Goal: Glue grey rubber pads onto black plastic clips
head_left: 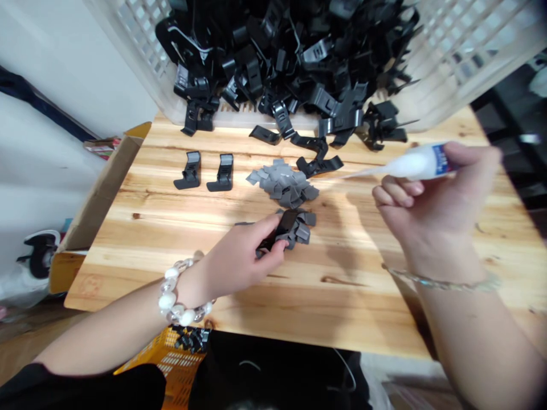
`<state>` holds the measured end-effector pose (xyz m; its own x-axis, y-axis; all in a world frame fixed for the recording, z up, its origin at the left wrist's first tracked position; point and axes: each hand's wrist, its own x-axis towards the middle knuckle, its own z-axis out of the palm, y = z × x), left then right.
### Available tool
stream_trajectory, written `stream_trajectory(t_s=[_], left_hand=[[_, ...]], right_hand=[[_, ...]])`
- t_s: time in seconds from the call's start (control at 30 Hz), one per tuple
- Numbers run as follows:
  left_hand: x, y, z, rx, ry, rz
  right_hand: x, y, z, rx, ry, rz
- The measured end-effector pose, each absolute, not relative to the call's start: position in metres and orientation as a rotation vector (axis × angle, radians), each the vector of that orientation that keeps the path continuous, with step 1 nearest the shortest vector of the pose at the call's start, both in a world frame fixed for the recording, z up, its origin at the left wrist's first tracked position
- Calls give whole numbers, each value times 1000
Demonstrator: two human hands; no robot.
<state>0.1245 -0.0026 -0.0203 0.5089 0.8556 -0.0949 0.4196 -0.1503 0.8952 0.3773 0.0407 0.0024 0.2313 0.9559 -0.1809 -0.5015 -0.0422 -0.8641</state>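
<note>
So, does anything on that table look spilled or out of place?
Perhaps: a few black parts lie jumbled on the wooden table just outside the white basket, as if spilled, unlike the two pieces lined up nearby.

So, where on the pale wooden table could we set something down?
The table is bare between the two black plastic clips and the left hand, and between left hand and right hand. Crowded: around the grey strip pile and by the white plastic basket.
</note>
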Motion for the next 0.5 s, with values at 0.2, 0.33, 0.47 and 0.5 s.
stream_trajectory(t_s=[0.2, 0.33, 0.47, 0.5], left_hand=[[123, 1, -20, 1556, 996, 504], [124, 5, -19, 1154, 893, 444], [124, 8, -18, 1025, 864, 436], [124, 9, -18, 1014, 860, 437]], right_hand=[[371, 37, 3, -951, -796, 1193], [370, 35, 5, -969, -781, 1153], [371, 35, 3, -1006, -782, 1141], [371, 35, 1, -1015, -791, 1134]])
